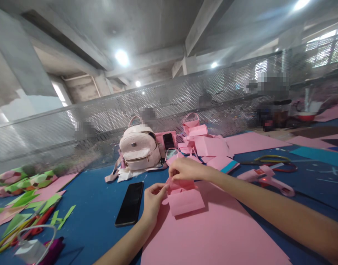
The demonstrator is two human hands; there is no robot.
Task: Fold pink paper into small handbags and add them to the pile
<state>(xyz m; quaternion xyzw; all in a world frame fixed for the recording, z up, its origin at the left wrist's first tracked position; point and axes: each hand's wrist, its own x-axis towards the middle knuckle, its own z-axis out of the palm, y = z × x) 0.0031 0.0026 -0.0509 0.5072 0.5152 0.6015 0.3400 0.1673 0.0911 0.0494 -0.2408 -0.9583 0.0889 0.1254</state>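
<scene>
Both hands are at a small folded pink paper piece (187, 202), a bag-like shape with a flap, above a large pink sheet (213, 232) on the blue table. My left hand (154, 198) pinches its left edge between thumb and fingers. From above, my right hand (185, 168) bends over its top with curled fingers, gripping the paper there. The fingertips of both hands nearly meet. Left of my left hand lies a black smartphone (129, 203). A pink glue gun (267, 178) with a small red light rests beyond my right forearm.
A cream backpack (140, 149) stands at the back, beside pink paper pieces (207, 145). Scissors (279, 162) lie behind the glue gun. On the left are green paper scraps (65, 217), more scissors (42, 221) and a white charger (32, 250). A perforated metal screen (108, 114) borders the table.
</scene>
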